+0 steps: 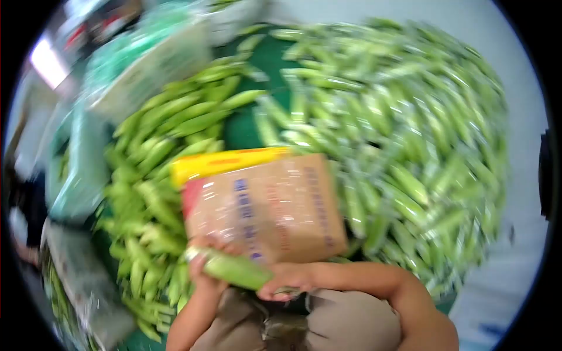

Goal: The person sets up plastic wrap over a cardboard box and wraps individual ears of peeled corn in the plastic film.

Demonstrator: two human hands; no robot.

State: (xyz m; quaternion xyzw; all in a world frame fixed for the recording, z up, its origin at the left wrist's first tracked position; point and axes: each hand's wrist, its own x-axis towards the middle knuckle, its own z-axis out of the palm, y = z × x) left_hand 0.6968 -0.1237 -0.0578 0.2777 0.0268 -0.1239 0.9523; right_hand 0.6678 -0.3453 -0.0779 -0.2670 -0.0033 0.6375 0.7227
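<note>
Between my two hands, just above my lap, lies a long green vegetable (237, 270), tilted down to the right. My left hand (206, 266) is closed around its left end. At its right end my right hand (287, 281) is closed on the tip. Whether the vegetable has a clear wrapper is too blurred to tell. Right beyond my hands is a brown cardboard box (275, 205) with blue and red print, and a yellow packet (231, 162) shows along its far edge.
Unwrapped green vegetables (155, 210) are heaped on the left. A large pile of shiny, plastic-wrapped ones (421, 128) spreads across the right. Green cloth (243, 126) shows between the heaps. Sacks and green plastic bags (88, 169) stand along the left edge. A person's arm (28, 253) is at far left.
</note>
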